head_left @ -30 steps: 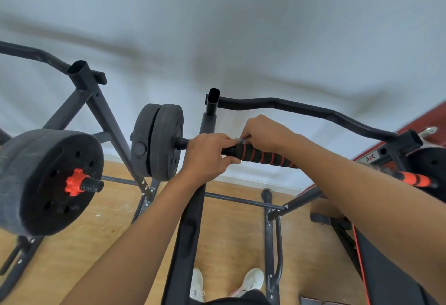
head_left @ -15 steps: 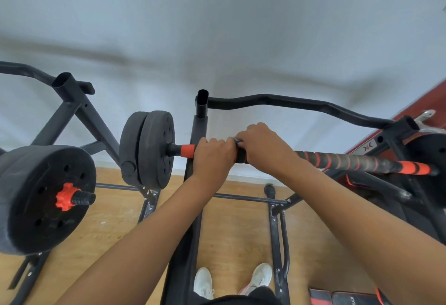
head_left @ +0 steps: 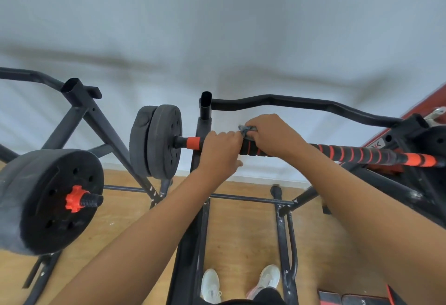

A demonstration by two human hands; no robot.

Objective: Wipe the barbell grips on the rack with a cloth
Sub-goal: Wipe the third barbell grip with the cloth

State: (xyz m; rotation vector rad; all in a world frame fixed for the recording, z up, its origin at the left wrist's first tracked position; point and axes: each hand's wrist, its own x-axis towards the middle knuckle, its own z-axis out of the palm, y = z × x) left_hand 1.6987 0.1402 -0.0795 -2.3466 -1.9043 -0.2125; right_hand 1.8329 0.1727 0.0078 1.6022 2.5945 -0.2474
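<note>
Shoes [head_left: 241,283], white, stand nearest on the wood floor [head_left: 241,232], between the black steel legs of the rack [head_left: 188,244]. Farther up, both hands are on the bar [head_left: 362,155]. The left hand [head_left: 218,152] curls over it just right of the orange collar [head_left: 193,142] and seems to steady it. The right hand [head_left: 270,135] is closed around the cloth [head_left: 246,131], a small grey crumpled piece, and presses it on the left end of the grip [head_left: 342,153].

To wipe well, I think the cloth should wrap fully round the grip and slide right along it with a small twist, because the foam looks soft and has spiral orange grooves where dirt can stay. The left hand should hold firmly so the bar does not roll.

Left of the hands, round matte black plates [head_left: 156,140] sit on the bar. Farthest is a curved black bar [head_left: 301,103] and the pale wall [head_left: 217,27].
</note>
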